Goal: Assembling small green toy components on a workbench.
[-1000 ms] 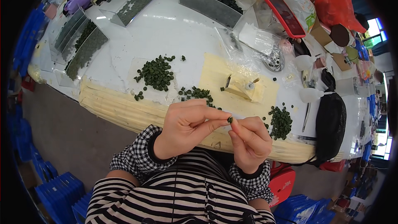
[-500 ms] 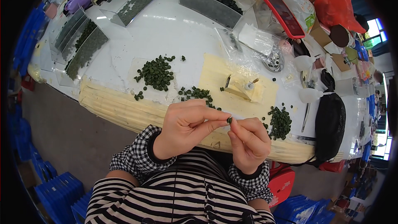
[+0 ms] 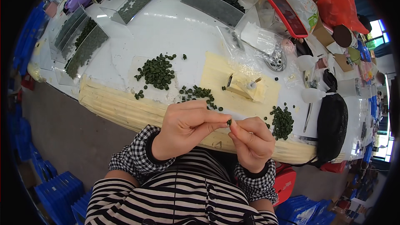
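Note:
My left hand point(image 3: 181, 127) pinches a small dark green disc point(image 3: 229, 122) between thumb and forefinger. At the disc's other side, the fingertips of my right hand point(image 3: 253, 141) are pressed together against it. Both hands are closed and hover over the table's padded front edge. Just beyond them lies a loose cluster of similar green pieces point(image 3: 199, 93). A bigger pile of discs point(image 3: 156, 73) sits to its left, and another pile point(image 3: 283, 123) lies right of my right hand. A small wrapped block with a peg point(image 3: 246, 86) stands on a yellow sheet point(image 3: 212, 73).
Clear trays of green pieces point(image 3: 87, 52) stand at the left, with a clear bin point(image 3: 212, 6) at the back. A red-cased phone point(image 3: 285, 12), plastic bags and a black mesh pouch point(image 3: 332, 125) crowd the right. Cream padding point(image 3: 116, 104) covers the front edge.
My right hand has shifted very slightly to the right, and my left hand a little to the left. The disc stays between the fingertips; the piles look the same.

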`<state>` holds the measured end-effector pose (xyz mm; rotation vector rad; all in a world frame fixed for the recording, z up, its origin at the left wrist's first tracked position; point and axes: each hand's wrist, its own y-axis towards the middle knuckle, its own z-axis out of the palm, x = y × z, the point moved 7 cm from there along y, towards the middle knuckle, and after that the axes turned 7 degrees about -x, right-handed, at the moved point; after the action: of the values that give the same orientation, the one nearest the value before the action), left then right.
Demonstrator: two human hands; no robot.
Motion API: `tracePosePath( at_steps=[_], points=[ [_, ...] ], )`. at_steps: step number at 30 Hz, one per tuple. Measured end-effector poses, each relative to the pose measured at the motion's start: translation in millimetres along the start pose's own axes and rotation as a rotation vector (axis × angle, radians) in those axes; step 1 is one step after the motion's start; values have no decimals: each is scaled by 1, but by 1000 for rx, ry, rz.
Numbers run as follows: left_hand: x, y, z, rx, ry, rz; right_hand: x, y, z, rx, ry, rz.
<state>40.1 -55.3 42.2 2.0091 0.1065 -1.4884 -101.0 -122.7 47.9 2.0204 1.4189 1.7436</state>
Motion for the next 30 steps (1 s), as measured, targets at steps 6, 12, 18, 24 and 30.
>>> tracePosePath(
  at_steps=[6, 12, 18, 24, 30],
  points=[
    [0, -2, -1, 1, 29, -1, 0, 3, -1, 13, -13, -12],
    [-2, -2, -1, 4, 46, 14, -1, 3, 0, 7, -6, -8],
    [-2, -1, -2, 2, 47, 15, 0, 3, 1, 18, 2, -13],
    [-1, 0, -2, 23, 31, 0, 0, 2, 1, 28, 21, -23],
    [-1, 1, -2, 24, -5, -7, -2, 0, 1, 16, 20, -2]
  ],
)
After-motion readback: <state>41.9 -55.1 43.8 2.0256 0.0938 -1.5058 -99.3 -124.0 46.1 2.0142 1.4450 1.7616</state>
